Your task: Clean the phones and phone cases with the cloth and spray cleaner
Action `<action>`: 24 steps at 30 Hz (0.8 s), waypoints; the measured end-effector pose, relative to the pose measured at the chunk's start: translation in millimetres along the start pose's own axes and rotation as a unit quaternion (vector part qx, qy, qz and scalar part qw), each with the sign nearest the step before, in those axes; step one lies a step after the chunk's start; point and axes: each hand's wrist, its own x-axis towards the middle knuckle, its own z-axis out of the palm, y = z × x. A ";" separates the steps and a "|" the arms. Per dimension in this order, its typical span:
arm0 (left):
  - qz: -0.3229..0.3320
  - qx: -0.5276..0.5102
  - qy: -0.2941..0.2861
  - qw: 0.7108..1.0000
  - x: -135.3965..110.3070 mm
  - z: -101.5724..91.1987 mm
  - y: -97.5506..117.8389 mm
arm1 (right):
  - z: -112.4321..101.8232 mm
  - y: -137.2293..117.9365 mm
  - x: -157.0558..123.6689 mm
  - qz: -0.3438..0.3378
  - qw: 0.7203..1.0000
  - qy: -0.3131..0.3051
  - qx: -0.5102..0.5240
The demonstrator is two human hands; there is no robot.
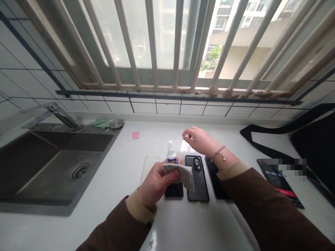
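Observation:
My left hand point(157, 179) is closed, its thumb pressing a grey cloth point(185, 177) with a zigzag edge. Just behind the cloth rises a small white spray bottle point(171, 150) with a blue label. Fingertips show beside the bottle, so my left hand seems to grip it too; its lower part is hidden. Up and to the right, my right hand point(197, 139) hovers over the counter with loosely bent fingers and nothing visible in them. Below my hands lie a dark phone point(174, 191), a black phone case point(198, 186) and a black phone or tablet point(216, 181), partly covered by my right forearm.
A clear case point(146, 164) lies left of the bottle. Farther left are a pink note point(135, 135), a sink point(52, 170), a faucet point(64, 116), a drain cover point(116, 124) and a green cloth point(101, 123). At right are a lit phone point(281, 186) and a black bag point(314, 139).

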 end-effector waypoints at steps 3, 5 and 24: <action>0.048 0.063 -0.003 0.997 1.4 -0.3 0.4 | 23.9 12.2 -1.4 0.028 0.998 -0.045 -0.046; 0.053 0.080 -0.015 0.995 1.7 -1.1 -1.5 | 36.3 17.6 -2.5 0.039 0.995 -0.068 -0.062; -0.090 -0.150 -0.085 0.981 -5.2 5.7 -4.2 | 0.5 -58.9 -87.6 -0.021 0.825 -0.201 0.528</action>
